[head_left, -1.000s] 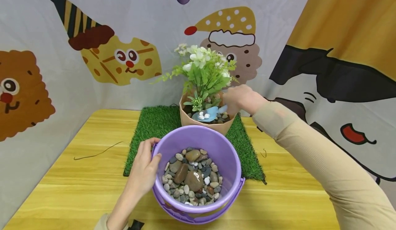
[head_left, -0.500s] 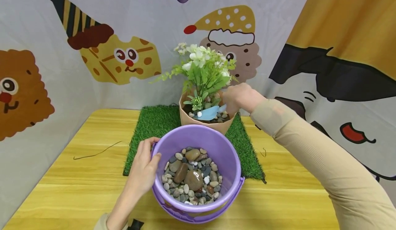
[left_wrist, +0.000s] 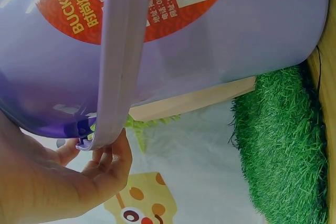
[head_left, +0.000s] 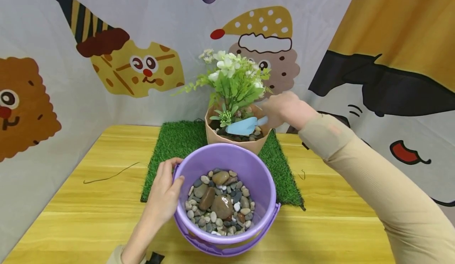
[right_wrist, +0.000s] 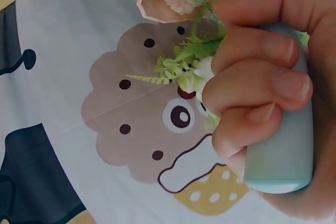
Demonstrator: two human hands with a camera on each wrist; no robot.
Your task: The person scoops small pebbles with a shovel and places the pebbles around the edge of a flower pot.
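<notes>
In the head view my left hand [head_left: 164, 193] grips the rim of a purple bucket [head_left: 232, 157], thumb over the edge, beside the hinge of its handle. Wet pebbles [head_left: 224, 206] of mixed sizes cover the bucket's floor. My right hand [head_left: 287, 108] holds a light blue garden trowel [head_left: 243, 126] over a peach flower pot [head_left: 257, 145]. The blade bears no stones and lies tilted close above the soil and pebbles in the pot. In the right wrist view, the fingers wrap round the trowel's pale handle [right_wrist: 281, 150]. White flowers with green leaves [head_left: 232, 76] rise from the pot.
Beneath the pot lies an artificial grass mat [head_left: 177, 141] on the wooden table [head_left: 92, 205]. A thin dark wire [head_left: 111, 176] rests to the left. Behind hangs a cloth [head_left: 149, 11] with cartoon prints. The bucket stands in front of the pot.
White pebbles on the trowel blade a second ago have slid off its left end into the pot. My right hand has shifted slightly right with the trowel. The left hand keeps its grip.
</notes>
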